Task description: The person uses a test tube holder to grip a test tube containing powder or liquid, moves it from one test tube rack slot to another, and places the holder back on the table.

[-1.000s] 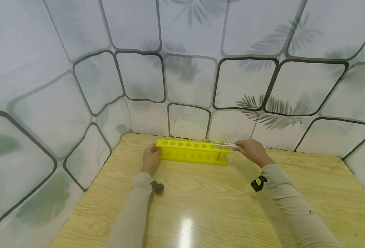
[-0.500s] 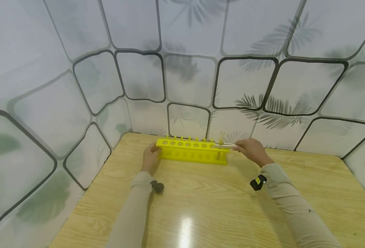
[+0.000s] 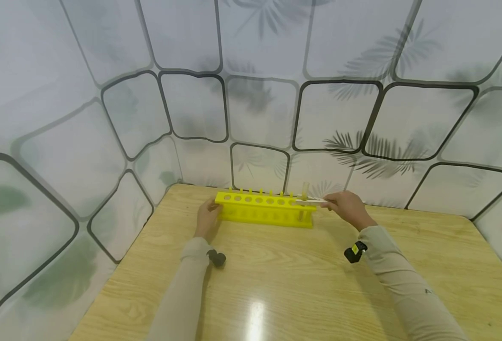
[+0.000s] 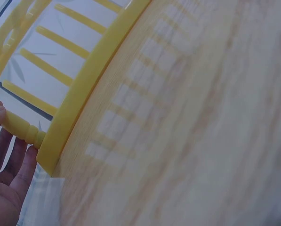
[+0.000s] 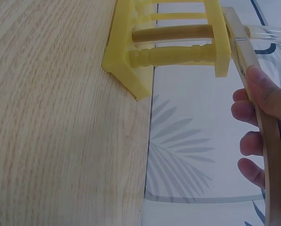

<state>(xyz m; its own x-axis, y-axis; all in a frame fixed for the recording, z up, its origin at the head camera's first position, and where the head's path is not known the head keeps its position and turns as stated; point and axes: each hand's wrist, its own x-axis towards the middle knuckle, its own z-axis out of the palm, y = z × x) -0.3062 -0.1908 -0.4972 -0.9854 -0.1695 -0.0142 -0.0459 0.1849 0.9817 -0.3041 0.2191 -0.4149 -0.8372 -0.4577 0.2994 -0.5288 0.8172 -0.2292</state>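
A yellow test tube rack (image 3: 263, 220) stands on the wooden table near the wall. My left hand (image 3: 206, 218) grips its left end, with thumb and fingers about the end post (image 4: 18, 127) in the left wrist view. A clear test tube (image 3: 305, 190) stands upright in the rack's right end hole; its lower part (image 5: 173, 33) looks brownish. In my right hand (image 3: 346, 207) is a wooden test tube clamp (image 5: 253, 80), held along its handle between thumb and fingers. The clamp's head lies at the tube, right at the rack's top plate.
Several other holes (image 3: 248, 199) in the rack hold no tubes. Behind the table (image 3: 276, 265) hangs a patterned white cloth wall (image 3: 259, 113), close to the back of the rack. Each wrist wears a small black camera (image 3: 355, 252).
The clamp has tilted slightly at the tube, showing more of its flat side in the head view. Both hands and the rack stay nearly where they were.
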